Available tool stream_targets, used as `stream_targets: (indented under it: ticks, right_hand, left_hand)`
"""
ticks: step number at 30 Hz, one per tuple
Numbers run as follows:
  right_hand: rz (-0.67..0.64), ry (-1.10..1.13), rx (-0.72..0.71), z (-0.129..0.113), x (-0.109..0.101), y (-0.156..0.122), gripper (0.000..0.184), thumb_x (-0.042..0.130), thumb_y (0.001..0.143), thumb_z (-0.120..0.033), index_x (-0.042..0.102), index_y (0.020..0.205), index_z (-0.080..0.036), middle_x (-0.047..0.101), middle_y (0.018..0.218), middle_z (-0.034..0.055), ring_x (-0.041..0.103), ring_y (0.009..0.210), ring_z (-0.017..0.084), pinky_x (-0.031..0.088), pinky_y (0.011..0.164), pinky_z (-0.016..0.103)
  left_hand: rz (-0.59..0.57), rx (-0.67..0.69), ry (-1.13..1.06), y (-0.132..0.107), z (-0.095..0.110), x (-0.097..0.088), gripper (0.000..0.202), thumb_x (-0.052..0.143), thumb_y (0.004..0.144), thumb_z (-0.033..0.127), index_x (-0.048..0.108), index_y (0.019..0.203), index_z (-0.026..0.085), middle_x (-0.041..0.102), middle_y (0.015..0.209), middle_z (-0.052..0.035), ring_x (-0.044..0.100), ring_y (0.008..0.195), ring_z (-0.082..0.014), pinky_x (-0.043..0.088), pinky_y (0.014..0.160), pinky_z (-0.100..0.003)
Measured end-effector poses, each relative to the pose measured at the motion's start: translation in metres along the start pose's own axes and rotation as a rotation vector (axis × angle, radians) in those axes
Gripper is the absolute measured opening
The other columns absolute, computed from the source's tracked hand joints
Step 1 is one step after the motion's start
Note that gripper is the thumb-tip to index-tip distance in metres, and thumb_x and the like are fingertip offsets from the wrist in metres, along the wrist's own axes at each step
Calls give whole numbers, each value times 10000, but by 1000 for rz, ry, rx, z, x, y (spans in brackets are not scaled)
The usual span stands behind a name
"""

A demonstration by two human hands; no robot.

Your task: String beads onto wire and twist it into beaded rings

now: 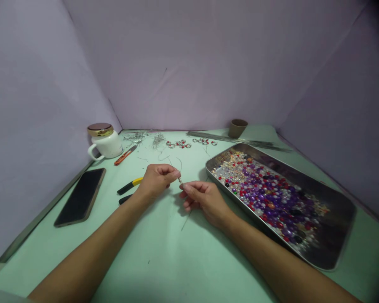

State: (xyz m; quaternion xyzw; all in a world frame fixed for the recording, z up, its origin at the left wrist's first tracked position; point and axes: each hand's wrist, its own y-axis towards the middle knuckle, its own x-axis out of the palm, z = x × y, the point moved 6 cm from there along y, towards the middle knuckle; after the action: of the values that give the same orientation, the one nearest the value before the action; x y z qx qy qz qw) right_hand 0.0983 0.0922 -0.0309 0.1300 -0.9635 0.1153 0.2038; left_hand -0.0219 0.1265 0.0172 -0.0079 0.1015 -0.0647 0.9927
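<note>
Between my two hands is a thin wire strung with a few small gold-coloured beads (180, 180). My left hand (158, 181) pinches its upper end with thumb and forefinger, and a loose wire tail rises above the fingertips. Just below and to the right, my right hand (205, 200) closes thumb and forefinger on the lower end, its other fingers loosely curled. A tail of wire also sticks out under the right hand. Partly hidden behind my left forearm lie pliers (131, 185) with yellow and black handles.
A metal tray (255, 216) of mixed beads fills the right side. Behind lie beaded rings (183, 144), long wires (214, 136), wire scraps (158, 139) and a brown cup (238, 128). Leftward are orange-handled snips (124, 156), a lidded white mug (107, 144) and a phone (81, 197).
</note>
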Motion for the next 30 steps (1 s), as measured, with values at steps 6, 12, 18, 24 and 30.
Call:
stream_targets:
  ticks: [6, 12, 18, 24, 30]
  right_hand:
    - [42, -6, -34, -1, -1, 0, 178, 701, 624, -287, 632, 664, -128, 599, 531, 3, 531, 412, 82, 450, 427, 219]
    - [12, -31, -143, -5, 0, -4, 137, 681, 657, -265, 636, 659, -135, 611, 525, -2, 551, 426, 81, 456, 454, 209]
    - [-16, 40, -114, -4, 0, -4, 199, 708, 634, -315, 648, 692, -134, 637, 557, 11, 573, 441, 95, 472, 463, 215]
    - [-72, 144, -2, 0, -1, 0, 330, 626, 692, -437, 650, 771, -117, 670, 693, 87, 606, 495, 140, 498, 471, 263]
    - [-58, 143, 2, 0, -1, 1, 276, 632, 696, -394, 632, 747, -123, 641, 641, 51, 580, 464, 118, 485, 435, 236]
  left_hand:
    - [-2, -6, -54, -1, -2, 4, 140, 645, 609, 230, 577, 519, 147, 410, 416, 46, 309, 388, -42, 201, 375, -188]
    - [-87, -170, -299, -1, -13, 12, 198, 655, 587, 275, 535, 524, 130, 302, 382, 73, 173, 339, -12, 75, 351, -188]
    - [-124, -148, -356, 0, -13, 15, 214, 661, 586, 282, 523, 537, 126, 322, 393, 74, 185, 347, -10, 79, 354, -186]
    - [-31, -102, -193, 2, -8, 3, 196, 651, 598, 297, 560, 578, 125, 329, 367, 83, 222, 353, -19, 122, 362, -181]
    - [-31, -94, -177, 2, -12, 1, 190, 642, 611, 297, 566, 582, 126, 329, 380, 82, 223, 364, -20, 133, 370, -184]
